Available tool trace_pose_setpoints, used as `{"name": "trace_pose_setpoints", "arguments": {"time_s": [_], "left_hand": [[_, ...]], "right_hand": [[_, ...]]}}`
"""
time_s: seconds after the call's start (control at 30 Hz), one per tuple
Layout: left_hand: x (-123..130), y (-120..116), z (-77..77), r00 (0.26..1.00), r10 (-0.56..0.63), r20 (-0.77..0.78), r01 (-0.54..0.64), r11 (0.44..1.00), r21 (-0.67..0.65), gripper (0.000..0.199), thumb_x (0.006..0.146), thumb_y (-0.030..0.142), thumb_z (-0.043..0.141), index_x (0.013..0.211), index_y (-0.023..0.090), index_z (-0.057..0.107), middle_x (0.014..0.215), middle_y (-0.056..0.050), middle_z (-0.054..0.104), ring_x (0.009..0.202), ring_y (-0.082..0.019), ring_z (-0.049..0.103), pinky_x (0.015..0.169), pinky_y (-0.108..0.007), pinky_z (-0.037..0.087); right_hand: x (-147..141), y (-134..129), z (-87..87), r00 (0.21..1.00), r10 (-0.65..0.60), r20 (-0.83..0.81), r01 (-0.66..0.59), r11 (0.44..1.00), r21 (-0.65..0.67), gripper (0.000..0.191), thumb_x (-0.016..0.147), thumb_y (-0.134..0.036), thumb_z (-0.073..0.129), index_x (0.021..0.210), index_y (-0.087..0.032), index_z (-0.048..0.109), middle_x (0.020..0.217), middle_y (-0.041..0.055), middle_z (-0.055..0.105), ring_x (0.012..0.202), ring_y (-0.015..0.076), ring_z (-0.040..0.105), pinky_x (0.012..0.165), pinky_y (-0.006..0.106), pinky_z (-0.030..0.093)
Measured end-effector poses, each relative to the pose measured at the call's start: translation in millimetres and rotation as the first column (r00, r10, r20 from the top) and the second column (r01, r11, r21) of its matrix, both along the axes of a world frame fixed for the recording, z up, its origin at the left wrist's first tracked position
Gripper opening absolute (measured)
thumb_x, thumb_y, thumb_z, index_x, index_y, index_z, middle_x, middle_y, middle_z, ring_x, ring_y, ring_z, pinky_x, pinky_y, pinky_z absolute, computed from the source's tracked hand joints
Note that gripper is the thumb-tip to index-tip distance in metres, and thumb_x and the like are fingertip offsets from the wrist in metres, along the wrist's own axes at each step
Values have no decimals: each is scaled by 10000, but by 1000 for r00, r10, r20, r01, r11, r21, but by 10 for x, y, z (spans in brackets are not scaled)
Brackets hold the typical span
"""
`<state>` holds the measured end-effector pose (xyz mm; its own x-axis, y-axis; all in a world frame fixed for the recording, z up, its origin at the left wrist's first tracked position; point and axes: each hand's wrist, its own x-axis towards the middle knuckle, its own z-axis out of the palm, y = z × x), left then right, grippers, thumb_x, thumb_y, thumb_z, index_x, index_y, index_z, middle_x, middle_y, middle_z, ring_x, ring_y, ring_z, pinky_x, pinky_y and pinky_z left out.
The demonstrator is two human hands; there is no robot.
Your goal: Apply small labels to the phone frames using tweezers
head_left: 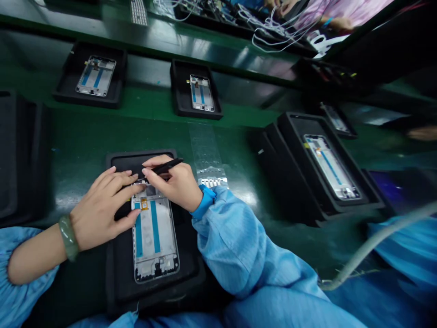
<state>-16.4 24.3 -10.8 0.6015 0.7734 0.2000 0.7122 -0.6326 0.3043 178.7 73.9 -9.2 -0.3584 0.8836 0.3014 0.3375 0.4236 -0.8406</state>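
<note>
Green conveyor belt (85, 155) carries a black foam tray (119, 287) cradling a silver phone frame (155, 237) with blue strips; the left hand (102, 205) lies open across its top edge, and the right hand (174, 184) pinches slim black tweezers (167, 166) just above it.

And here's the green table (78, 150), black trays (177, 91) lined up along it, a clear plastic strip (205, 150) lying right between them!

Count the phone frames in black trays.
5: nearest frame at bottom centre; left far frame and middle far frame ahead; right frame and far right frame. More may be hidden farther back.
</note>
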Motion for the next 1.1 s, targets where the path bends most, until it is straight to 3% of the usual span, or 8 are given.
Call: {"name": "trace_pose_setpoints", "arguments": {"time_s": [0.13, 0.23, 0.37, 0.47, 0.57, 0.67, 0.8, 1.1], "left_hand": [[33, -18, 66, 993, -26, -111, 35, 996, 79, 394, 853, 359, 506, 1213, 211, 572, 1254, -128, 574, 1228, -303, 488, 1076, -554, 309], [50, -59, 145, 985, -25, -168, 35, 998, 60, 388, 879, 393, 475, 1219, 222, 551, 1272, -118, 572, 1221, -302, 497, 1068, -579, 300], [4, 70, 364, 993, 110, -36, -111, 993, -27, 529, 891, 508, 416, 1291, 163, 425, 1271, -126, 556, 1175, -259, 528, 1005, -466, 418], [-72, 434, 585, 954, 281, -105, -280, 960, 24, 531, 897, 473, 359, 1272, 105, 433, 1270, -168, 523, 1169, -288, 516, 972, -446, 431], [-127, 843, 694, 913, 322, -249, -327, 945, 23, 461, 863, 381, 377, 1180, 80, 521, 1187, -202, 547, 1106, -340, 538, 936, -525, 414], [-96, 982, 629, 946, 170, -276, -202, 975, -92, 371, 837, 420, 427, 997, 149, 623, 994, -122, 619, 936, -270, 602, 861, -441, 464], [29, 762, 437, 976, -30, -214, -14, 979, -204, 360, 851, 503, 437, 917, 206, 631, 868, -49, 598, 826, -191, 580, 768, -327, 472], [206, 653, 257, 991, -48, -128, 5, 948, -318, 200, 859, 281, 428, 783, 176, 580, 758, -26, 607, 705, -146, 561, 666, -274, 439]], "right_hand": [[43, 16, -14, 984, -99, -147, 92, 994, -53, 197, 874, -369, 539, 908, -184, 599, 831, 6, 668, 696, 107, 656, 647, 231, 550], [226, 83, 108, 957, -217, -195, 232, 971, 60, 246, 929, -386, 437, 855, -192, 569, 782, 5, 635, 742, 127, 641, 707, 273, 537], [492, 219, 265, 946, -284, 157, 210, 905, 369, 186, 908, -216, 418, 952, -191, 597, 1014, 74, 640, 1002, 203, 579, 906, 372, 466], [520, 290, 235, 843, -113, 526, -38, 963, 267, 285, 879, -200, 472, 1141, -170, 578, 1156, 95, 611, 1078, 232, 550, 925, 389, 459], [446, 308, 181, 751, 4, 660, -118, 985, 128, 389, 883, -315, 521, 1247, -181, 537, 1218, 102, 568, 1097, 241, 557, 855, 368, 495], [373, 281, 191, 793, -37, 608, -88, 981, 173, 362, 898, -395, 501, 1186, -190, 581, 1166, 85, 583, 1077, 218, 574, 839, 339, 495], [304, 236, 190, 816, 49, 575, -152, 980, 131, 287, 871, -373, 553, 1084, -196, 627, 1043, 51, 624, 975, 188, 617, 793, 301, 492], [322, 350, 136, 819, 31, 573, -114, 987, 111, 259, 865, -278, 554, 1113, -216, 599, 1129, 50, 578, 1006, 174, 600, 815, 280, 487]]}}
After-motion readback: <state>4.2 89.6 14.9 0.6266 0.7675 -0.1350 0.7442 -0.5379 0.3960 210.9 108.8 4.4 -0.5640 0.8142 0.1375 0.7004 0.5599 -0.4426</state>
